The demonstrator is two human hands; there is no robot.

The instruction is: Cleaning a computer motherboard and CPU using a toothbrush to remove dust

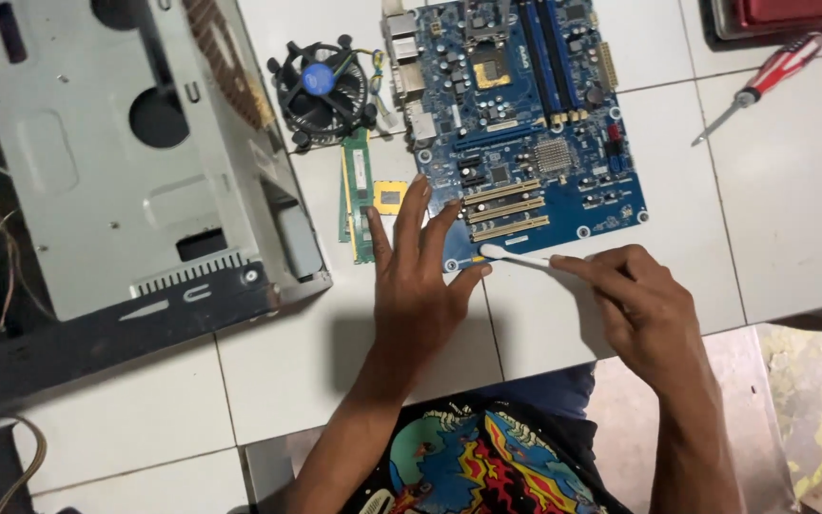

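**Swab at the board's lower edge**

Left of centre, the left hand point(418, 276) lies flat and released, fingers on the blue motherboard point(525, 124). To its right, the right hand point(644, 305) pinches a white cotton swab point(514, 255), tip touching the board's lower edge.

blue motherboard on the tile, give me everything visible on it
The motherboard is a blue printed circuit board lying flat, component side up, on the white tiled surface, its top edge cut off by the frame. Visible parts: a square CPU socket, long blue and black memory slots, three cream expansion slots, a small finned silver heatsink and metal rear ports on its left edge. The left hand rests fingertips on its lower left corner; the right hand holds a white cotton swab at its bottom edge.
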